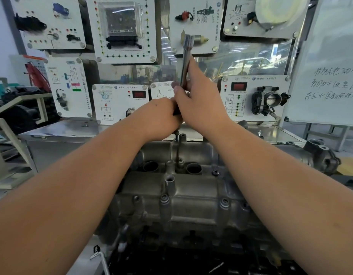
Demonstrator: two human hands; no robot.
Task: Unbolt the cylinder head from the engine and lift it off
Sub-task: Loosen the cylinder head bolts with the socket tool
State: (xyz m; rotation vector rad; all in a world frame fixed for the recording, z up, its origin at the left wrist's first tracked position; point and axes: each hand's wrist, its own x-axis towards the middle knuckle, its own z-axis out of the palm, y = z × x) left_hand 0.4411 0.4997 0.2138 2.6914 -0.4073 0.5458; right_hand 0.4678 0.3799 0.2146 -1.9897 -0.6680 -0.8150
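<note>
Your left hand [161, 114] wraps the tool's lower grip while your right hand [199, 96] clasps the wrench handle [186, 60] just above it, likely for leverage. Below both hands, the extension shaft [178, 149] drops to a bolt in the cylinder head [191, 195], which remains seated on the engine.

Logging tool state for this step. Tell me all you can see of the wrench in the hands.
The wrench is a bright metal bar, standing nearly upright, with a thicker socket-like end at its top. The right hand grips its shaft; the left hand grips the dark lower part. Below the hands a thin extension runs down into a recess on the cylinder head. Its tip is hidden.
</note>
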